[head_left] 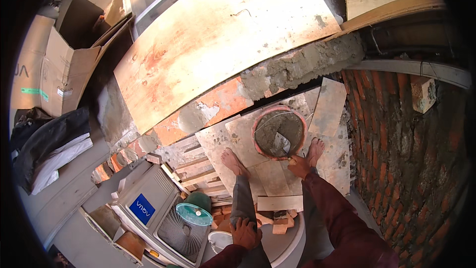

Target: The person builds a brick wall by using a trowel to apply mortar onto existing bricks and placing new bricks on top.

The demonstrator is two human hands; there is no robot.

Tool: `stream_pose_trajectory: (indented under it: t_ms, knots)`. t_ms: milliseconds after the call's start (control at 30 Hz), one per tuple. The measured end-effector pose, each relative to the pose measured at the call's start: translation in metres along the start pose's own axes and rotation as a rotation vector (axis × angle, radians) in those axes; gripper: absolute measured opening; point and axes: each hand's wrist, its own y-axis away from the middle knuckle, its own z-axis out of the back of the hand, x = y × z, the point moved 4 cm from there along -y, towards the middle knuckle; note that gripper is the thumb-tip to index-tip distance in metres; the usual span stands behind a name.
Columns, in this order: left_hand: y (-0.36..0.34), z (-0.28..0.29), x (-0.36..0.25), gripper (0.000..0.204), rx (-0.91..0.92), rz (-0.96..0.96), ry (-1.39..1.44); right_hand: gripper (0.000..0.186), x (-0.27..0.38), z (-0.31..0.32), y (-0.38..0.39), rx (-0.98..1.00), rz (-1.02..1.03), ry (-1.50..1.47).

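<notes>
My right hand [299, 167] grips the handle of a trowel at the near rim of a round reddish bucket [255, 134]. The trowel blade [283, 142] rests in wet grey mortar [271, 125] inside it. My left hand [244, 232] is curled over my left knee, below and left of the bucket. The bucket stands on stained boards [265, 178] between my bare feet [233, 161].
A pale plywood sheet [213, 34] lies beyond a mortar-smeared brick ledge [307, 67]. A brick wall [396, 168] is right. Left are cardboard boxes [67, 74], dark bags [44, 149], a white appliance with a grille [141, 203], a green bowl-shaped item [197, 203] and broken bricks [280, 226].
</notes>
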Motion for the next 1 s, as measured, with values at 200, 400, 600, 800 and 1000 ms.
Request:
stream_pose_trajectory:
  t_ms: [200, 400, 600, 800, 1000]
  knots:
    - [-0.009, 0.038, 0.002, 0.047, 0.002, 0.006, 0.037, 0.036, 0.005, 0.032, 0.005, 0.016, 0.04, 0.123]
    - [-0.026, 0.046, -0.004, 0.046, 0.018, -0.033, 0.073, 0.045, 0.036, 0.066, -0.013, 0.018, -0.067, 0.556]
    - [-0.01, 0.052, 0.009, 0.038, -0.047, -0.005, 0.043, 0.046, 0.032, 0.084, -0.018, -0.138, -0.11, 0.432]
    - [-0.11, 0.06, -0.071, 0.029, 0.131, -0.28, 0.502, 0.064, -0.182, 0.235, -0.079, -0.789, -0.29, 0.202]
    - [-0.127, 0.006, -0.115, 0.042, 0.685, -0.49, 0.622, 0.106, -0.126, 0.203, -0.182, -0.819, -0.15, -0.178]
